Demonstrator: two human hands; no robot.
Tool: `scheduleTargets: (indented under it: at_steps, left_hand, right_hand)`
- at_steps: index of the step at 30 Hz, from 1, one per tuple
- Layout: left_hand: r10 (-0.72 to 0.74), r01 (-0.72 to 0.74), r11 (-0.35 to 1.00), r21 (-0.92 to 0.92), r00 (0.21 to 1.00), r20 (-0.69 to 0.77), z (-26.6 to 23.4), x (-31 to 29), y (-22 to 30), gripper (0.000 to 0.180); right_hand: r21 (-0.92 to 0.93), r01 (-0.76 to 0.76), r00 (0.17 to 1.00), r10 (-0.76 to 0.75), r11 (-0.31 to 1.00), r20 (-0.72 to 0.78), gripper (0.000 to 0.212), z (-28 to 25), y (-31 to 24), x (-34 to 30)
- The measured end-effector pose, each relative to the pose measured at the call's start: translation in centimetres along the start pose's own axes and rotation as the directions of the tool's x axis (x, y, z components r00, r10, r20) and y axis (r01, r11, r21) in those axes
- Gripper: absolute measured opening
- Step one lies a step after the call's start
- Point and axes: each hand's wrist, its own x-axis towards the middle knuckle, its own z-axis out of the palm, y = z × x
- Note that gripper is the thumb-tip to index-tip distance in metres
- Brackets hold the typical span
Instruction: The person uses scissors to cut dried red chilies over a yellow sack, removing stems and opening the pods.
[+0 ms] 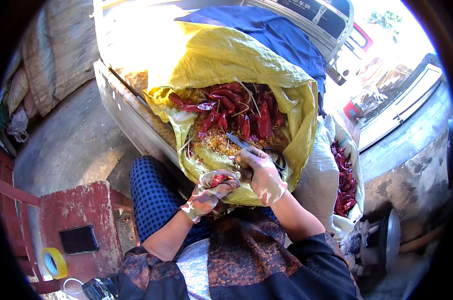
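Observation:
Both my hands wear camouflage-patterned gloves over a yellow woven sack (221, 55). My left hand (206, 196) is closed around a piece of red dried chili (219, 179), most of it hidden by the fingers. Just right of it, my right hand (267, 181) grips a pair of scissors (238, 142). Their blades point up and left, and a dark handle loop shows beside the fingers. Beyond the hands, a heap of dark red dried chilies (236, 107) fills the sack's mouth. Yellowish seeds and chili bits (214, 142) lie on the nearer fold.
A pale sack (320, 175) on the right holds more red chilies (344, 180). The yellow sack rests on a metal vehicle bed (129, 115), with blue cloth (266, 27) behind. At left, a worn red chair (81, 210) carries a phone (79, 240) and a tape roll (55, 263).

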Motion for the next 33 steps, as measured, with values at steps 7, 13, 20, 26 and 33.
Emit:
scheduleTargets:
  at_steps: [7,13,20,26,33]
  left_hand:
    - [0.067,-0.055,0.894,-0.445,0.998,0.012,-2.4,0.1,0.8,0.03]
    - [-0.013,0.001,0.899,-0.438,1.0,-0.026,-3.0,-0.2,0.6,0.027]
    - [-0.02,0.052,0.766,-0.64,0.998,0.057,-3.0,0.0,1.7,0.027]
    - [-0.044,0.067,0.794,-0.605,0.998,0.052,-3.1,0.3,1.5,0.019]
    - [-0.215,0.155,0.759,-0.632,0.976,-0.018,-3.1,0.2,1.3,0.023]
  right_hand:
    - [-0.394,0.174,0.941,-0.034,0.902,0.337,0.02,-2.5,-1.1,2.6]
    - [-0.881,0.472,0.779,-0.486,0.04,0.395,0.02,1.9,-4.1,5.7]
    - [-0.82,0.418,0.783,-0.302,-0.391,0.543,0.034,4.2,-2.6,11.7]
    - [-0.681,0.634,0.729,-0.576,0.367,0.369,0.034,2.3,-4.6,8.5]
    - [-0.662,0.698,0.536,-0.414,-0.272,0.736,0.022,2.6,-5.5,-0.9]
